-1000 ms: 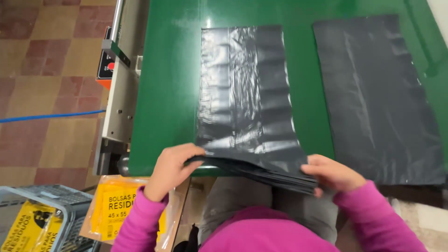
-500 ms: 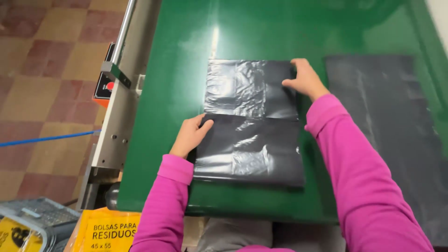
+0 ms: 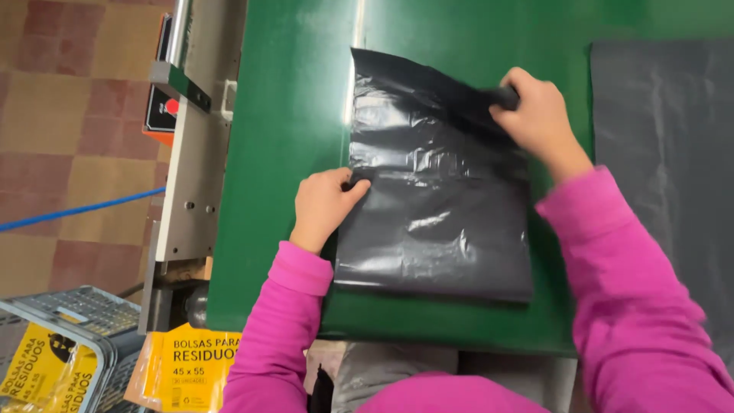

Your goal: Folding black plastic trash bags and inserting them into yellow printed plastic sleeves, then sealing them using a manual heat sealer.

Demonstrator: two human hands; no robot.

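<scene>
Now my left hand (image 3: 327,208) presses its fingertips on the left edge of the folded black plastic bag (image 3: 436,191) lying on the green table (image 3: 290,115). My right hand (image 3: 535,118) pinches the bag's upper right corner, lifting it slightly; another dark plastic sheet (image 3: 665,153) lies just right.

A person in pink sleeves works at a green table (image 3: 290,115), seen from above. A folded black plastic bag (image 3: 436,222) lies flat on it. The left hand (image 3: 325,206) presses the bag's left edge, fingers on the plastic. The right hand (image 3: 539,122) grips the bag's upper right corner, lifting a fold. Another grey bag (image 3: 665,168) lies flat to the right, apart from the first. A metal machine (image 3: 191,176) with a red button runs along the table's left side. Yellow packets (image 3: 187,367) sit below, beside a wire basket (image 3: 84,313).
</scene>
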